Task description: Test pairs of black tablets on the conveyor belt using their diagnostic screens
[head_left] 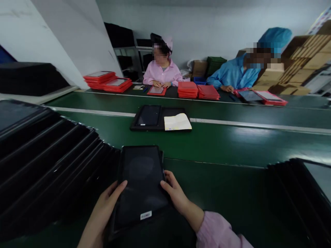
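Observation:
Between my two hands is a black tablet (pixel 141 182), screen up, with a small white label near its lower edge. My left hand (pixel 110 199) grips its left side, thumb on the front and the other fingers mostly hidden behind. On the right side, my right hand (pixel 174 191) holds the edge with thumb in front and fingers curled round. Something dark lies beneath or behind the tablet; I cannot tell what. Beyond it, a black tray (pixel 161 125) on the green surface carries another tablet (pixel 148 115) and a sheet of paper (pixel 178 122).
A tall leaning pile of black trays (pixel 46 162) fills the left; another dark stack (pixel 302 193) stands at the right. Across the green table (pixel 219 146), two people sit among stacks of red sleeves (pixel 187 90). Cardboard boxes (pixel 297 65) are piled at the back right.

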`<state>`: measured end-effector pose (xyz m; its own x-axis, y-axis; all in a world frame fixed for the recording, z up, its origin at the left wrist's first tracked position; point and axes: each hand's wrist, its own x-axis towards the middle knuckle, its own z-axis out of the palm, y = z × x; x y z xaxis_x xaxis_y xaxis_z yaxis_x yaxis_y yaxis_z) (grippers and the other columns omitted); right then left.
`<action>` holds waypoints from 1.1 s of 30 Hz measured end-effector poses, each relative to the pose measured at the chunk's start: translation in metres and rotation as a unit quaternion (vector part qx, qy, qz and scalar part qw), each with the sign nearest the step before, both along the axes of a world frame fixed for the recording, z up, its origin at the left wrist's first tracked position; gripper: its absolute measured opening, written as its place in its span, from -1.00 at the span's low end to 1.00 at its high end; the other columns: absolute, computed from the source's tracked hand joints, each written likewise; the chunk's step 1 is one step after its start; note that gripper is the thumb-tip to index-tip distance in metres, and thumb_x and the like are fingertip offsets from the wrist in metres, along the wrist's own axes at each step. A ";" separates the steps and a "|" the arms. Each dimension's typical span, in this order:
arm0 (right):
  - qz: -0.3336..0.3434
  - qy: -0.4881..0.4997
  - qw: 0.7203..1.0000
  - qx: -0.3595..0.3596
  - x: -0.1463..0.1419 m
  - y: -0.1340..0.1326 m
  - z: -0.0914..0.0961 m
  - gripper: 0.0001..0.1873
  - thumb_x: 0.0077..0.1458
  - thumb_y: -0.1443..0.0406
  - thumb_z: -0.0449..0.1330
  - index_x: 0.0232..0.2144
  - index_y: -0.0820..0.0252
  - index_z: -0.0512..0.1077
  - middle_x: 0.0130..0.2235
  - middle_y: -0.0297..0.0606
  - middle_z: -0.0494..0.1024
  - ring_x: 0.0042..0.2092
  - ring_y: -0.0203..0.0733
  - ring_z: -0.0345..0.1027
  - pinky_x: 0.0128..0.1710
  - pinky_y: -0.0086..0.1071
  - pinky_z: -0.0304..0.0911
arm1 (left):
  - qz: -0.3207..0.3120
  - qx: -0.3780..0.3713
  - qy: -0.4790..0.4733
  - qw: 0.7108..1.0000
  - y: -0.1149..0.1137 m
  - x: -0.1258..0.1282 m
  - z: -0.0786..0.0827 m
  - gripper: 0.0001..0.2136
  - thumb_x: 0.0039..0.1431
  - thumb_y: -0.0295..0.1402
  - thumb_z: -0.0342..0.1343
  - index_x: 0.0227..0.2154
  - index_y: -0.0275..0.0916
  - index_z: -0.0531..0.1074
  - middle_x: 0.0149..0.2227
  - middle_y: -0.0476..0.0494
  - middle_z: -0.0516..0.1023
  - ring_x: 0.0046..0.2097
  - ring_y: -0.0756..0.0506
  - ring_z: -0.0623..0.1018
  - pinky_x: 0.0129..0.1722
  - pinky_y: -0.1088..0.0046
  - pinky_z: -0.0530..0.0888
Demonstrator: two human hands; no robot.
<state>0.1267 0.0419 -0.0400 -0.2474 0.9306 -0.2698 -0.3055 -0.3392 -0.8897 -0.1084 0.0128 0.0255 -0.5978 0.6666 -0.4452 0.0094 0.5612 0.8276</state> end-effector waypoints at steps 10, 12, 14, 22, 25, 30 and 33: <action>-0.144 -0.037 0.989 -0.015 0.103 -0.059 0.024 -0.03 -0.11 -0.17 0.52 0.28 -0.04 0.36 0.00 -0.19 0.68 0.05 0.11 0.59 0.10 -0.07 0.50 | -0.143 0.140 -0.150 0.968 -0.060 0.117 -0.030 -0.50 -0.02 -0.09 0.39 0.01 -0.15 0.66 0.01 -0.26 0.75 0.11 -0.34 0.70 0.12 0.14 0.63; -0.170 -0.114 0.978 -0.042 0.138 -0.076 0.018 0.06 -0.04 -0.19 0.47 0.41 -0.05 0.25 0.02 -0.17 0.69 0.04 0.13 0.61 0.05 -0.06 0.54 | -0.244 0.231 0.004 0.942 -0.048 0.121 -0.038 -0.55 0.16 -0.04 0.26 0.06 -0.10 0.65 0.18 -0.25 0.66 0.24 -0.31 0.62 0.25 0.11 0.54; -0.185 -0.205 0.961 -0.017 0.164 -0.086 0.010 0.01 0.07 -0.21 0.38 0.45 -0.04 0.22 0.10 -0.14 0.66 0.13 0.15 0.58 0.10 -0.04 0.53 | -0.315 0.266 0.202 0.889 -0.020 0.112 -0.039 -0.63 0.26 -0.10 0.13 0.02 -0.06 0.66 0.23 -0.26 0.61 0.29 -0.30 0.56 0.34 0.05 0.44; -0.237 -0.395 0.866 0.193 0.185 -0.079 -0.016 -0.23 0.13 -0.23 0.27 0.24 0.01 0.48 0.22 0.05 0.50 0.37 0.43 0.20 0.35 0.38 0.19 | -0.331 0.197 0.400 0.832 0.089 0.106 -0.037 -0.59 0.13 -0.31 0.26 0.06 -0.25 0.58 0.23 -0.45 0.57 0.33 -0.42 0.49 0.36 -0.12 0.36; -0.240 -0.385 0.867 0.204 0.188 -0.072 -0.019 -0.29 0.18 -0.21 0.25 0.24 -0.03 0.49 0.10 -0.01 0.55 0.23 0.33 0.34 0.27 0.29 0.33 | -0.336 0.184 0.433 0.816 0.101 0.118 -0.038 -0.63 0.23 -0.29 0.25 0.07 -0.27 0.56 0.16 -0.38 0.62 0.26 -0.34 0.55 0.32 -0.11 0.39; -0.252 -0.384 0.866 0.198 0.193 -0.055 -0.019 -0.36 0.21 -0.10 0.26 0.26 -0.06 0.50 0.11 -0.03 0.54 0.23 0.28 0.33 0.29 0.25 0.33 | -0.342 0.160 0.460 0.804 0.109 0.124 -0.042 -0.62 0.20 -0.34 0.11 0.04 -0.30 0.59 0.08 -0.43 0.66 0.18 -0.36 0.58 0.31 0.02 0.41; -0.253 -0.387 0.867 0.186 0.192 -0.049 -0.017 -0.38 0.19 -0.04 0.31 0.26 -0.08 0.50 0.12 -0.04 0.53 0.25 0.26 0.33 0.31 0.26 0.30 | -0.344 0.151 0.459 0.805 0.110 0.122 -0.044 -0.57 0.18 -0.30 0.05 0.05 -0.29 0.59 0.12 -0.46 0.64 0.21 -0.40 0.56 0.32 0.05 0.40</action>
